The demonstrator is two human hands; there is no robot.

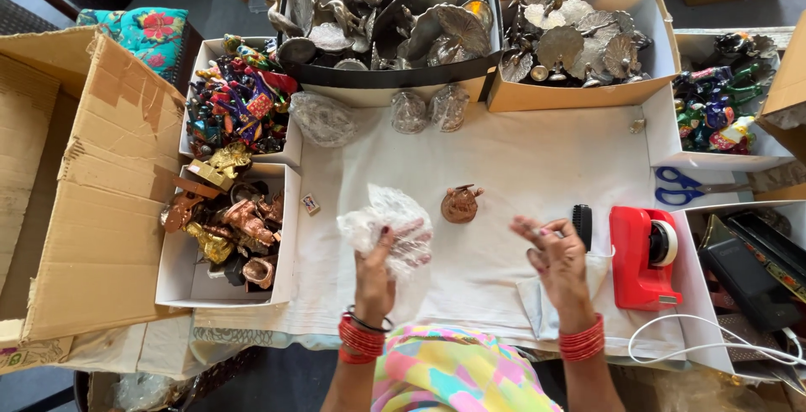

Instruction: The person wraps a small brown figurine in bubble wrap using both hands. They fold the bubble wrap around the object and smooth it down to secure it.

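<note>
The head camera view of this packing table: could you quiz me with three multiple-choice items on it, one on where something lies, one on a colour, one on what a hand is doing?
1. Where is the small copper figurine?
A. in the cardboard box at the left
B. on the white cloth between the two hands
C. on top of the tape dispenser

2. What colour is the tape dispenser?
A. red
B. green
C. white

3. What is the left hand doing?
A. resting flat on the cloth
B. gripping the scissors
C. holding a crumpled piece of bubble wrap

Answers:
1. B, since it stands alone on the white cloth, apart from both hands.
2. A, since its body is bright red, with a white tape roll.
3. C, since the bubble wrap is bunched in its fingers, while the right hand holds no object.
</note>
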